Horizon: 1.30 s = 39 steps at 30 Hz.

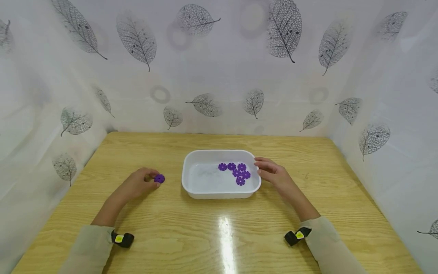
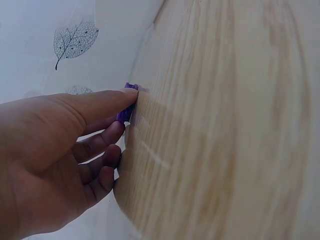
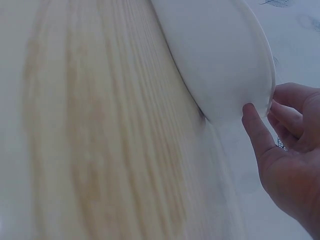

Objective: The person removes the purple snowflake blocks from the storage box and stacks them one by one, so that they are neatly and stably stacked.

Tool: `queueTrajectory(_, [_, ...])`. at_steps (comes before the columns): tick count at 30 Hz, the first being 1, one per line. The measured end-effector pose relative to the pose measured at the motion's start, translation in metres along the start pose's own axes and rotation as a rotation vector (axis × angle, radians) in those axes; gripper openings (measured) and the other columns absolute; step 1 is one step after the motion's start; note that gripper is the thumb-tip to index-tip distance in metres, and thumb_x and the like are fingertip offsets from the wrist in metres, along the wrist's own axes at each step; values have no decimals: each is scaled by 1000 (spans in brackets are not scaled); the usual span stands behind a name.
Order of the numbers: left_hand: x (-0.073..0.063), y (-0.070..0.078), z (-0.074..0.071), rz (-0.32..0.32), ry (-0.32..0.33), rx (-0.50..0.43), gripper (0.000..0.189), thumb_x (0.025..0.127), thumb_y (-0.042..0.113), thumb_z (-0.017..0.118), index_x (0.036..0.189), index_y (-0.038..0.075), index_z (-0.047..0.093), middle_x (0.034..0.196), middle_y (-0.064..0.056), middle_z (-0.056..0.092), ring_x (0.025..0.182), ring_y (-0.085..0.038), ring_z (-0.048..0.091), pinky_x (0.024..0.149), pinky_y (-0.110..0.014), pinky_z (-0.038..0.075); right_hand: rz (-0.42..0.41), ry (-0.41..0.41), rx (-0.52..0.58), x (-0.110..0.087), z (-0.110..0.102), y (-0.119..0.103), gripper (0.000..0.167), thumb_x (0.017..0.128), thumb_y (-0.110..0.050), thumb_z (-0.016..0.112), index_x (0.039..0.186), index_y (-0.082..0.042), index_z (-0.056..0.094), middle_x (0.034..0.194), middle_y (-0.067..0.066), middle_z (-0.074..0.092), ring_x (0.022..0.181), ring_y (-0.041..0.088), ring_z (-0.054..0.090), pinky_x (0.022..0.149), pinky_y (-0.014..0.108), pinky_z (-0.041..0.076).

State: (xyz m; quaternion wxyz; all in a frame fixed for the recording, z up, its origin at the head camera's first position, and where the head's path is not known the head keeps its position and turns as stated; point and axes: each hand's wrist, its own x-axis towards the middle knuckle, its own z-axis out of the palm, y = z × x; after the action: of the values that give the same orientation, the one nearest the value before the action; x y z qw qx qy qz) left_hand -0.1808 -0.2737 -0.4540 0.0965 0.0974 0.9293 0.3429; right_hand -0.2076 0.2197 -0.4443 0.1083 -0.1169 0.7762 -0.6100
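Observation:
Between thumb and fingertips, my left hand (image 1: 139,185) pinches a purple notched plastic building disc (image 1: 159,178). In the left wrist view the disc (image 2: 128,111) shows edge-on, right at the tabletop. To its right stands a white rectangular tub (image 1: 219,195). Inside, several purple discs (image 1: 240,181) of the same kind are gathered toward the right end, some overlapping. My right hand (image 1: 277,177) is at the tub's right end, fingertips touching the rim. From the right wrist view, the thumb (image 3: 252,122) rests against the outer wall, with the other fingers farther along the rim.
The tub stands on a light wood-grain table (image 1: 191,236), which reflects a bright streak of light near its front. A pale curtain (image 1: 219,76) printed with grey leaves encloses the table at the back and both sides.

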Motion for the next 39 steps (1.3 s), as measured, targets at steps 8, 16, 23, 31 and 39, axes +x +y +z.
queueTrajectory(8, [0, 2, -2, -4, 1, -6, 48, 95, 24, 69, 134, -3, 58, 125, -20, 62, 110, -33, 60, 91, -50, 50, -4, -1, 7, 0, -1, 0, 45, 100, -22, 64, 137, 2, 58, 159, 8, 40, 144, 33, 39, 99, 19, 49])
queueTrajectory(16, [-2, 7, -9, -21, -7, -17, 56, 96, 28, 70, 141, 0, 52, 128, -21, 61, 107, -32, 59, 81, -39, 52, -7, -6, -1, 0, -1, 0, 44, 100, -23, 65, 137, 1, 58, 159, 6, 40, 145, 32, 39, 99, 19, 49])
queueTrajectory(23, [0, 26, -13, 8, 10, -49, 57, 96, 34, 69, 142, 3, 53, 135, -23, 58, 103, -28, 59, 76, -36, 51, -11, -4, -8, 0, -1, 2, 44, 100, -23, 64, 137, 1, 58, 158, 7, 40, 145, 34, 39, 98, 19, 49])
queueTrajectory(31, [16, 56, -10, 42, -15, -59, 57, 96, 32, 70, 143, 7, 52, 136, -20, 56, 98, -26, 60, 71, -34, 54, -7, -5, -5, 1, 0, 2, 44, 101, -22, 63, 137, 2, 58, 159, 9, 39, 145, 34, 38, 98, 18, 49])
queueTrajectory(39, [38, 92, 0, 149, -19, -31, 51, 95, 27, 72, 139, 7, 57, 130, -17, 60, 101, -26, 58, 77, -35, 51, -20, -7, -4, 0, -1, 3, 44, 101, -21, 63, 137, 2, 58, 158, 9, 40, 144, 34, 40, 99, 20, 50])
